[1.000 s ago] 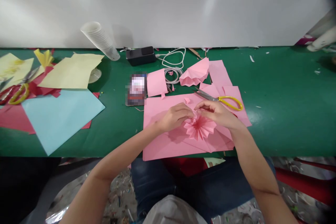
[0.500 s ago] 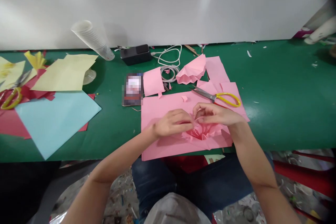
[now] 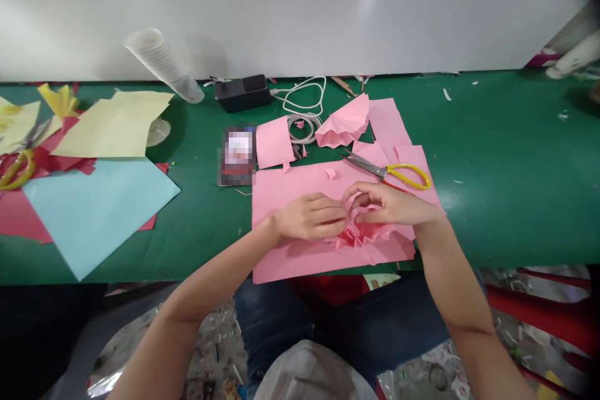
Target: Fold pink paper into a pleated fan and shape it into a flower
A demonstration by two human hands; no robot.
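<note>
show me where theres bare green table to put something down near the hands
The widest bare patch of the green table lies right of the yellow-handled scissors. A smaller one sits between the light blue sheet and the big pink sheet, below the phone. It is crowded around both hands, the pleated pink paper and the cable.

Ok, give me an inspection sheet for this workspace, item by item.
Surface: green table, paper scraps scattered.
Job's things: pleated pink paper piece on large pink sheet.
Clutter: yellow-handled scissors, phone, stacked cups, light blue sheet, yellow sheets, black box.
Grippers: left hand and right hand pinch the pleated piece.
Cables: white cable, coiled.
Surroundings: white wall.
</note>
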